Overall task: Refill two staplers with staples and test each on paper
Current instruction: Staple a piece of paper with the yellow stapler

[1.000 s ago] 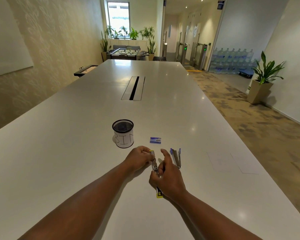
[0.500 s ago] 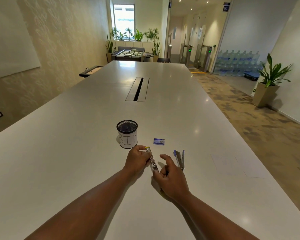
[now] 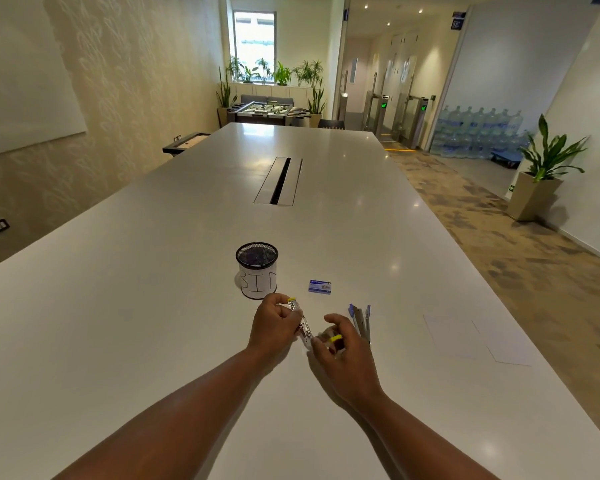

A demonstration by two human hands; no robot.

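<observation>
on the long white table (image 3: 153, 323), going from your left, the black mesh cup wrapped in lettered white paper (image 3: 257, 270) is standing just beyond your left hand (image 3: 274, 327), whose fingers are curling around the yellow-tipped clear plastic stapler (image 3: 300, 323) swung open above the surface. your right hand (image 3: 340, 351) is pinching its other yellow end. it is looking light, rigid and slick, so you are better off gripping the sides near the hinge. farther right, the small blue staple box (image 3: 320, 286), the open blue-and-grey stapler (image 3: 360, 322) and the white paper sheets (image 3: 471, 337) are lying apart.
</observation>
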